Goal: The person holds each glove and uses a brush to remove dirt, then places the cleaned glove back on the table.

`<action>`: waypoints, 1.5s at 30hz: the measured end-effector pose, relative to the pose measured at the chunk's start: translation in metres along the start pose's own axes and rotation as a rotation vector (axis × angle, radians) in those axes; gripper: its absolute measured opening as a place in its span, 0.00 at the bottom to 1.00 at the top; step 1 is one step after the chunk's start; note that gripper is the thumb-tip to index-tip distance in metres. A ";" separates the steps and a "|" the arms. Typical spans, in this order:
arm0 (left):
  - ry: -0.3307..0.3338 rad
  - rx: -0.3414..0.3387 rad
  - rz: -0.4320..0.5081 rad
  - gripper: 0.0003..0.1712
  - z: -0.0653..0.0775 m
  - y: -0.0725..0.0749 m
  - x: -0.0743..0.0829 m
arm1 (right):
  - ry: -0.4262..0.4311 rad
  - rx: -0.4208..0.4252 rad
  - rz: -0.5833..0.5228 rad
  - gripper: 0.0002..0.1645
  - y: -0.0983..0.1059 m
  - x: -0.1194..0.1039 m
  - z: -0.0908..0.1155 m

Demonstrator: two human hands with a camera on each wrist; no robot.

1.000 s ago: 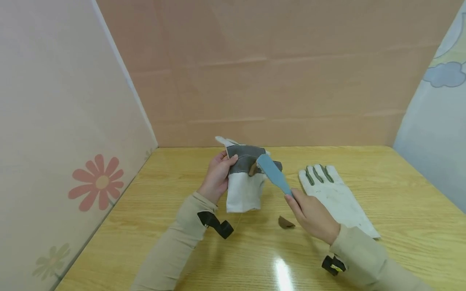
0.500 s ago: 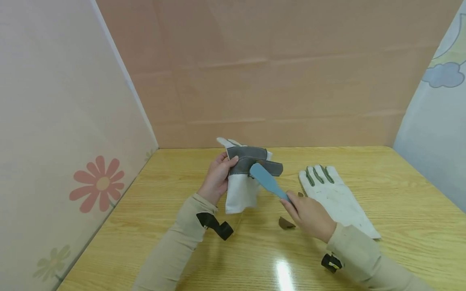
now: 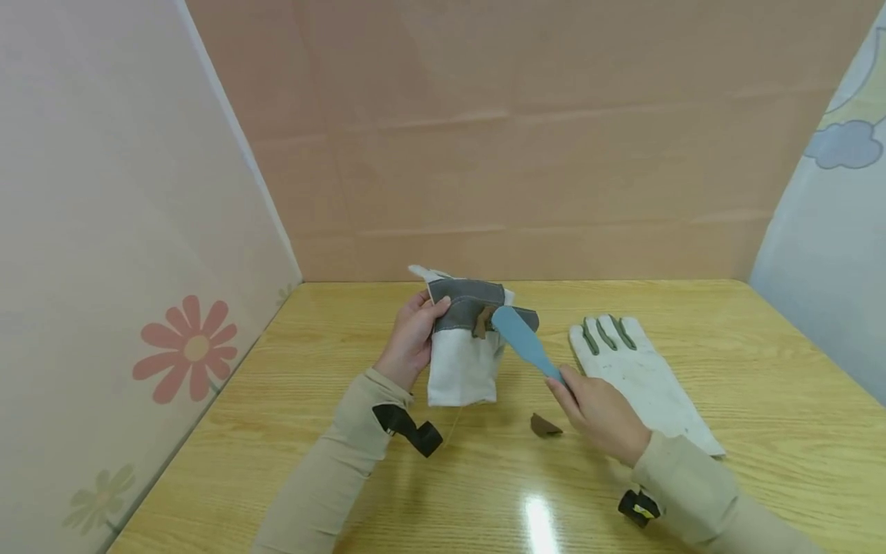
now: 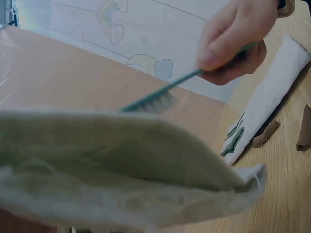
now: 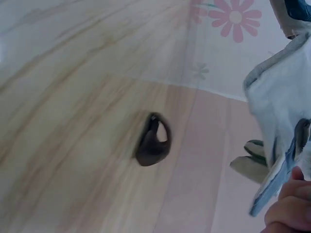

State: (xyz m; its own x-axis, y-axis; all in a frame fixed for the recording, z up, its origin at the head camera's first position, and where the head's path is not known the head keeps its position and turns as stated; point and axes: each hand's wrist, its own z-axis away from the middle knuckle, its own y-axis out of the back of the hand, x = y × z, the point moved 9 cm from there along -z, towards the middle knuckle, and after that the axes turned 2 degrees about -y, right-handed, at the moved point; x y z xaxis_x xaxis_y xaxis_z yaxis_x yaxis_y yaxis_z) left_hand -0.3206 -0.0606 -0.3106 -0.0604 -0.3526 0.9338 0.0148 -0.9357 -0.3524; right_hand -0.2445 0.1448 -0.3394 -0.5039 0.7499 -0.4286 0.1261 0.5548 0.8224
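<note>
My left hand (image 3: 413,335) grips a work glove (image 3: 462,365), grey across the middle with a white cuff, up off the table; the thumb lies on the grey part. My right hand (image 3: 602,408) holds a blue brush (image 3: 522,341) by its handle, its head slanting up to the glove. A brown scrap (image 3: 481,322) sits on the grey part, right beside the brush head. In the left wrist view the brush's pale bristles (image 4: 163,104) face down near the cuff's open mouth (image 4: 121,160). The right wrist view has the brush mostly out of frame.
A second white glove (image 3: 644,385) with green finger trim lies flat at the right of the wooden table (image 3: 332,323). A brown curled piece (image 3: 544,425) lies before the right hand. Another brown piece (image 4: 266,135) lies by the flat glove. Wall panels (image 3: 526,154) stand behind and at the sides.
The brush head swept down and left across the glove's grey part, then returned up and right. The brown scrap, covered half a second ago, shows again. The left hand holds the glove nearly still.
</note>
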 end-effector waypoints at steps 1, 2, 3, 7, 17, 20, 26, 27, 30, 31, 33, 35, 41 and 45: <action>-0.005 -0.002 0.000 0.22 0.000 0.000 0.000 | 0.025 0.022 -0.009 0.14 0.002 -0.004 0.000; -0.007 -0.001 0.001 0.22 0.000 -0.001 0.000 | 0.049 0.042 -0.016 0.14 0.004 -0.008 0.000; -0.009 0.000 0.002 0.21 0.000 -0.001 0.000 | 0.076 0.059 -0.023 0.14 0.005 -0.013 0.000; -0.006 -0.006 0.007 0.21 0.001 -0.005 -0.001 | 0.146 0.061 -0.026 0.13 0.003 -0.026 -0.002; 0.011 -0.034 -0.001 0.21 0.004 -0.008 -0.004 | 0.088 0.010 0.115 0.13 -0.009 -0.010 -0.006; 0.019 -0.031 -0.002 0.21 0.004 -0.007 -0.004 | 0.083 0.013 0.127 0.12 -0.008 -0.006 -0.006; 0.026 -0.028 0.006 0.20 0.003 -0.006 -0.004 | 0.059 0.016 0.125 0.13 -0.008 0.002 -0.007; 0.027 -0.027 0.008 0.20 0.002 -0.006 -0.004 | 0.051 0.014 0.122 0.13 -0.008 0.003 -0.007; 0.026 -0.017 0.009 0.21 0.001 -0.004 -0.003 | 0.014 -0.006 0.100 0.13 -0.009 0.009 -0.006; 0.023 -0.010 0.010 0.21 0.000 -0.003 -0.003 | 0.003 -0.010 0.090 0.13 -0.010 0.011 -0.006; 0.019 -0.003 0.017 0.21 0.000 -0.002 -0.002 | -0.021 -0.015 0.070 0.13 -0.009 0.013 -0.005; 0.010 0.005 0.023 0.22 -0.001 -0.001 -0.001 | -0.034 -0.008 0.053 0.14 -0.008 0.014 -0.004; 0.010 0.006 0.039 0.22 -0.002 -0.001 -0.003 | 0.018 0.044 -0.027 0.14 0.001 -0.001 -0.005; 0.012 -0.014 0.045 0.22 0.000 -0.005 -0.005 | 0.061 0.041 -0.045 0.14 0.000 -0.011 -0.008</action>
State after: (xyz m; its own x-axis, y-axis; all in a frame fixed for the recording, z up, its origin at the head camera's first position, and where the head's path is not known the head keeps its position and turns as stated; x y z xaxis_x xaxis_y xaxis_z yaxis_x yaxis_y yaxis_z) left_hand -0.3209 -0.0544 -0.3132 -0.0724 -0.3946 0.9160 0.0035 -0.9185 -0.3954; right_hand -0.2457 0.1335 -0.3314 -0.5611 0.7011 -0.4401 0.1363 0.6026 0.7863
